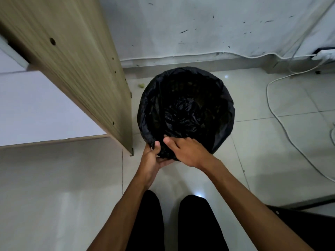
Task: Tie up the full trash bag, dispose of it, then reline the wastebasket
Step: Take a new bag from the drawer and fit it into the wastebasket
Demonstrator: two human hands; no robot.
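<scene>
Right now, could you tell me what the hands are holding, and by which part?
Both hold the black trash bag at its near rim: the left hand grips the edge from outside and below, while the right hand lies over it, its grip hidden.

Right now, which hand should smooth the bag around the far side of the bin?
Probably the right hand: it lies over the black bag with loose fingers, free to move. The left hand grips the near rim, steadying the wastebasket.

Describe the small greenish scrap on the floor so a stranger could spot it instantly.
Start at the wooden panel standing on the tiled floor. Between its far lower corner and the black-lined wastebasket lies the greenish scrap, the only coloured speck on those pale tiles.
</scene>
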